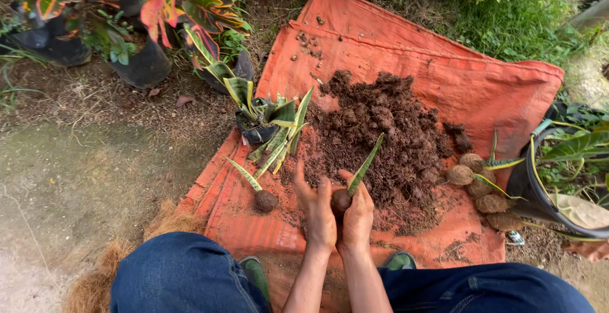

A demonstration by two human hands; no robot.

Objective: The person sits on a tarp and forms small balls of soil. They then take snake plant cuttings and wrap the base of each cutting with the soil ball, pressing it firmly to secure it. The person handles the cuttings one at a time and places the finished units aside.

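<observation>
With both your left hand [319, 214] and right hand [358, 216] closed tight in one grip round the brown soil ball [340, 201] of the green-leaved cutting over the orange tarp [444, 84], squeezing harder could crumble it and snap the leaf

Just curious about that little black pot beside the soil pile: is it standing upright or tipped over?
Tipped over. The small black pot lies on the orange sack, its striped leaves sprawling sideways toward the soil pile.

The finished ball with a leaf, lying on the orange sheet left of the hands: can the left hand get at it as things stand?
Probably yes: the ball lies on bare sheet beside the left hand, though both hands cup another ball.
</observation>
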